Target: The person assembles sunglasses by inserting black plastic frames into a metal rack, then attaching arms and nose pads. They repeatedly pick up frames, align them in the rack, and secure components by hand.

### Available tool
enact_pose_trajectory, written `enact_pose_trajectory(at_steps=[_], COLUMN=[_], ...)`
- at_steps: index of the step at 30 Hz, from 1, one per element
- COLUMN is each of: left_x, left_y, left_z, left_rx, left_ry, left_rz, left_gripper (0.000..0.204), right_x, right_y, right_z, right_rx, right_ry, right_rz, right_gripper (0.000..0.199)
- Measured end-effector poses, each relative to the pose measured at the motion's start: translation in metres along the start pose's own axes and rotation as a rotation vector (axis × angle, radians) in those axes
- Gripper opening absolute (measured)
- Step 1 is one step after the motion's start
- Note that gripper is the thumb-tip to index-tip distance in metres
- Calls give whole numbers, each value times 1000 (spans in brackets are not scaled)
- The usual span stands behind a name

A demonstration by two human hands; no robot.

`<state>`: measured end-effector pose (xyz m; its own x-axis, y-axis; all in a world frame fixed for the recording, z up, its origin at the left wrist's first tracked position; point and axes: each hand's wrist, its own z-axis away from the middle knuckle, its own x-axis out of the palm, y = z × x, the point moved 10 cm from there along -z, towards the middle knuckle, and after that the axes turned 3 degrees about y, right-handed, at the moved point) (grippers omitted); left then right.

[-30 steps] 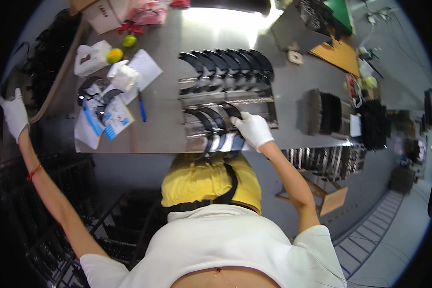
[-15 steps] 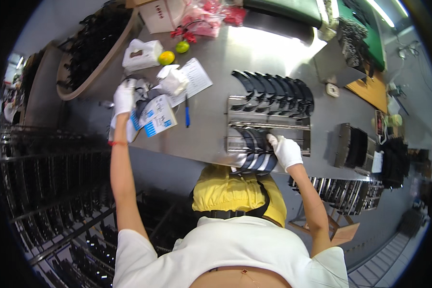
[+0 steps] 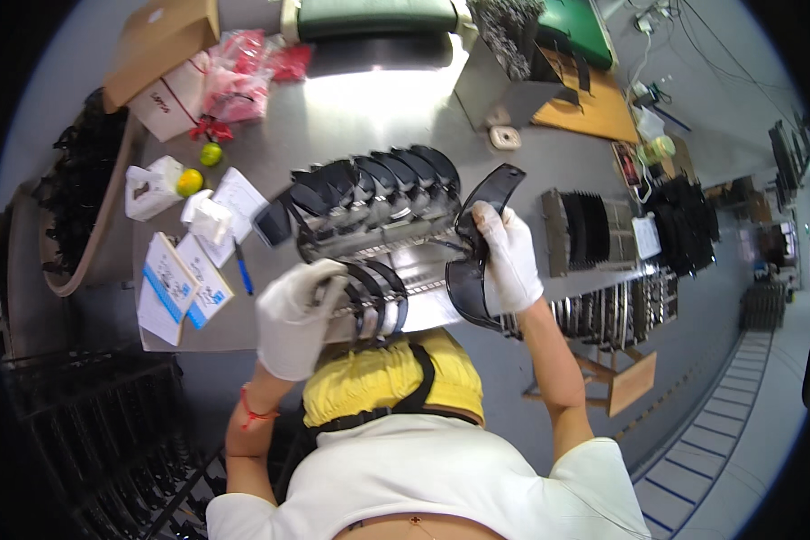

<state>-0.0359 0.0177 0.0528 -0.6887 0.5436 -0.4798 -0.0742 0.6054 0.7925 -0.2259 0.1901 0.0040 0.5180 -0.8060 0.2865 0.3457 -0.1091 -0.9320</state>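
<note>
The left hand [image 3: 295, 317] is now gripping the rack [image 3: 369, 297]; the right hand [image 3: 506, 256] is lifting a visor [image 3: 477, 261]; a brown box [image 3: 157, 40] is sitting at the bench's [image 3: 378, 117] far-left corner.

Two gloved hands, left [image 3: 295, 317] and right [image 3: 507, 256], work at a steel table [image 3: 360, 117] holding one rack [image 3: 369, 220] with roughly eight dark lenses along its top row. Also counted: one loose lens [image 3: 477, 247], two yellow-green balls [image 3: 200, 168], one blue pen [image 3: 242, 267], one cardboard box [image 3: 157, 40].
</note>
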Motion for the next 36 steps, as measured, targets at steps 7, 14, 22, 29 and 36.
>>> enact_pose_trajectory(at_steps=[7,14,22,29,36], left_x=[1,-9,24,105,73], left_y=[-20,-30,-36,0,-28], left_z=[11,26,31,31,23], left_rx=[-65,-193,-342,-353,-680], left_ry=[-93,-114,-248,-677,-361], left_rz=[-33,269,960,673,721], left_gripper=[14,22,33,5,35], right_x=[-80,-21,4,8,21], right_y=[113,124,89,50,-35], right_z=[-4,-14,-26,11,51], right_rx=[205,74,31,317,-911], right_ry=[-68,-253,-247,-516,-417], right_rz=[1028,1421,1457,476,1218], right_gripper=[40,35,36,29,56])
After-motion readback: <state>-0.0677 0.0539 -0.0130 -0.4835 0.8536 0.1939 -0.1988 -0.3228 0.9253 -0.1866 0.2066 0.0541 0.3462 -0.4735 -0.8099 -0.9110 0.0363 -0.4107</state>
